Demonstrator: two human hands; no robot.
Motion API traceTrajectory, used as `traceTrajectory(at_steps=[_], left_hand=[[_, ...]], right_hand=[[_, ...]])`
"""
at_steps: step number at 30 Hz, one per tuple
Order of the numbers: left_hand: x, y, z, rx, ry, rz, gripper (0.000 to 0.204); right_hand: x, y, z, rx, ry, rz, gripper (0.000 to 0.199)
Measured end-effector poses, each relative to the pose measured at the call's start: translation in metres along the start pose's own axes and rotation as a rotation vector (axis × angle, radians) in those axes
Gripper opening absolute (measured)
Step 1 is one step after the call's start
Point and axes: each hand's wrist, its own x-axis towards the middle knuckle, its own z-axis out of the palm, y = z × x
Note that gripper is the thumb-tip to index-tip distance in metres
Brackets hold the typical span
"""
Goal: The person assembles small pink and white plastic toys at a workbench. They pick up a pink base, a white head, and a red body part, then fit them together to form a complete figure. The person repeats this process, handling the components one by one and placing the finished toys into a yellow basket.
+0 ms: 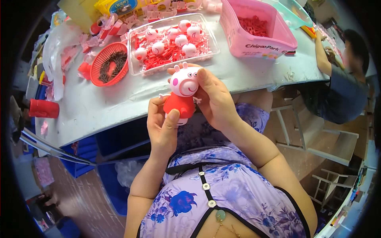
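A pig toy figure (pixel 181 93) with a pink-and-white head and red dress stands upright in mid-air, just off the worktop's (pixel 119 99) near edge.

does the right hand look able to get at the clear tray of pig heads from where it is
Probably yes, though not freely: the right hand is holding the head of the pig toy. The clear tray lies open-topped just beyond it on the table, with nothing between.
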Motion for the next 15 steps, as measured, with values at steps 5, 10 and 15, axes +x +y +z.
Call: traceTrajectory(at_steps=[5, 10, 15], left_hand=[[0.013, -0.009, 0.007, -0.075, 0.001, -0.021, 0.039], [0.024, -0.014, 0.009, -0.071, -0.036, -0.01, 0.038], [0.035, -0.017, 0.014, -0.138, -0.045, -0.064, 0.036]], right_hand=[[0.01, 0.007, 0.0, -0.081, 0.131, -0.123, 0.044], [0.017, -0.007, -0.005, -0.095, 0.119, -0.062, 0.046], [0.022, -0.014, -0.015, -0.075, 0.133, -0.054, 0.048]])
